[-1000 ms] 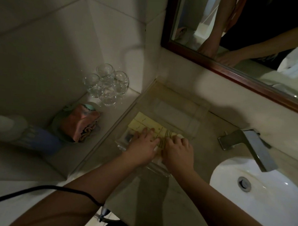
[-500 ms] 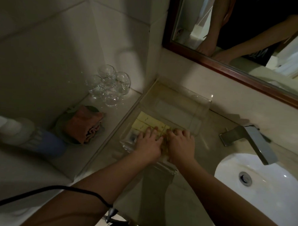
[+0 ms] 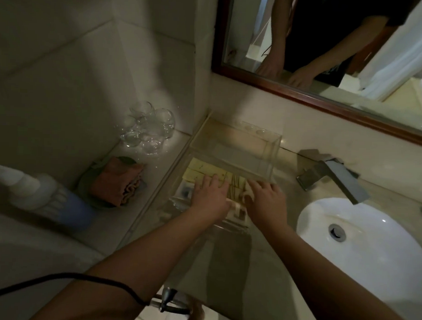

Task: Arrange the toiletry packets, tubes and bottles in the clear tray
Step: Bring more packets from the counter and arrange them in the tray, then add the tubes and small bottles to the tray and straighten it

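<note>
A clear tray (image 3: 274, 159) stands on the counter against the back wall, under the mirror. Pale yellow toiletry packets (image 3: 206, 170) lie side by side in its near left part, and its far half is bare. My left hand (image 3: 209, 199) rests flat on the packets with its fingers spread. Right beside it, my right hand (image 3: 266, 201) lies on the packets, fingers slightly bent at their ends. White items under my hands are mostly hidden.
Several clear glasses (image 3: 147, 131) stand in the left corner. In front of them a folded orange cloth (image 3: 117, 179) lies on a green dish. A white and blue bottle (image 3: 41, 197) lies at far left. A metal tap (image 3: 333, 176) overhangs the white basin (image 3: 360, 239) at right.
Both hands stay on the packets in the tray and have barely shifted. The camera has tilted a little, so the scene sits differently in the frame.
</note>
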Action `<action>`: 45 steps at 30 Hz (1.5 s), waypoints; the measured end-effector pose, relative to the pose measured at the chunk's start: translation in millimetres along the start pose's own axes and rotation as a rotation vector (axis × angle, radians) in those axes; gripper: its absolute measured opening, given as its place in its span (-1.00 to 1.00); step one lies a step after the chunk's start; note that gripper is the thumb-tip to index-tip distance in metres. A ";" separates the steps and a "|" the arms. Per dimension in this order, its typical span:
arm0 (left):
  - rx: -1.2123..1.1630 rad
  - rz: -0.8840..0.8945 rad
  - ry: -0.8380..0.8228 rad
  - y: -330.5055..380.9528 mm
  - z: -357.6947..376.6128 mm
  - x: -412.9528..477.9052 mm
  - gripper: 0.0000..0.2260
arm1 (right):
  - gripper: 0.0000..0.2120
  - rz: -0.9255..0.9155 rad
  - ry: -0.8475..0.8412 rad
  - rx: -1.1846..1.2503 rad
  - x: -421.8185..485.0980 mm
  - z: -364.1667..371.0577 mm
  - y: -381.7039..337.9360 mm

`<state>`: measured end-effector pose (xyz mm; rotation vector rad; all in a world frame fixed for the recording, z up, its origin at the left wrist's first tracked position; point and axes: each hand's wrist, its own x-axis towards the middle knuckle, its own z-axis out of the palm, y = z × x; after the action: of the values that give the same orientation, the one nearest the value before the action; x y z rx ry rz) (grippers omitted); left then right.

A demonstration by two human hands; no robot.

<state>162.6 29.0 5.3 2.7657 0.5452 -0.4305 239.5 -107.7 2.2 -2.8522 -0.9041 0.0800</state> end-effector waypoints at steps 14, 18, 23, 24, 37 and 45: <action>-0.062 0.360 0.100 217.1 46.7 -92.3 -0.51 | -0.51 0.337 0.074 0.037 -204.4 -73.3 216.3; -0.056 0.487 0.133 305.9 76.2 -122.5 -0.57 | -0.50 0.439 0.079 0.015 -279.5 -91.4 286.1; -0.034 0.639 0.041 401.1 107.8 -148.0 -0.57 | -0.49 0.603 0.055 0.052 -355.9 -98.3 360.2; -0.027 0.664 0.023 416.6 113.0 -148.9 -0.57 | -0.47 0.641 0.041 0.062 -366.6 -98.4 374.1; -0.017 0.779 -0.227 598.8 182.4 -106.1 -0.65 | -0.49 0.959 -0.005 0.122 -417.3 -98.5 519.1; -0.110 0.694 -0.396 652.2 225.3 -104.6 -0.87 | -0.56 0.817 -0.025 0.143 -415.6 -84.7 575.6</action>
<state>282.9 -657.9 -20.8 2.4512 -0.4571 -0.7090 235.2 -822.7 -2.1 -2.8755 0.3001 0.2527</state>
